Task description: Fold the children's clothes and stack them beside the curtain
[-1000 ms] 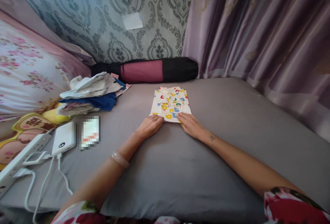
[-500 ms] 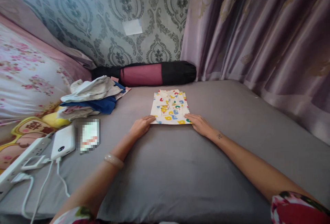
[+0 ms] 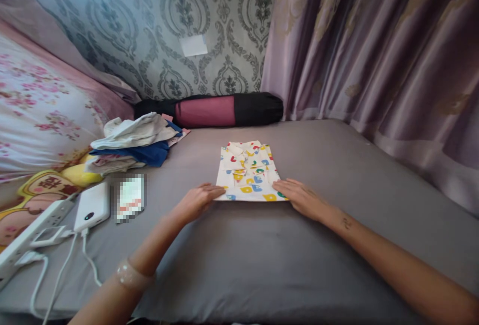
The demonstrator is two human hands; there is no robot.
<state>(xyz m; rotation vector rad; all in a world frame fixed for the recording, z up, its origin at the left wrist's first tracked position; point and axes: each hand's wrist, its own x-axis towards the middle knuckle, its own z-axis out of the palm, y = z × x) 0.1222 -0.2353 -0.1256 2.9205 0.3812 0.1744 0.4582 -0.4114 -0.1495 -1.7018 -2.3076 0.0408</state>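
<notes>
A folded collared shirt (image 3: 249,172), white with a colourful printed pattern, lies with its collar away from me on the grey bedsheet (image 3: 239,260). My left hand (image 3: 200,200) grips its near left corner, fingers on top. At the near right corner, my right hand (image 3: 301,196) holds the shirt the same way. Both thumbs are hidden from view.
On the left is a pile of clothes (image 3: 130,138), with a white power bank (image 3: 93,205), a power strip (image 3: 41,230) and cables nearer me. A blurred-out item (image 3: 130,197) lies beside them. A black and pink roll-shaped bag (image 3: 205,111) rests along the wall.
Both hands have come nearer to me, and the folded shirt has slid along with them. The camera view has tilted slightly upward.
</notes>
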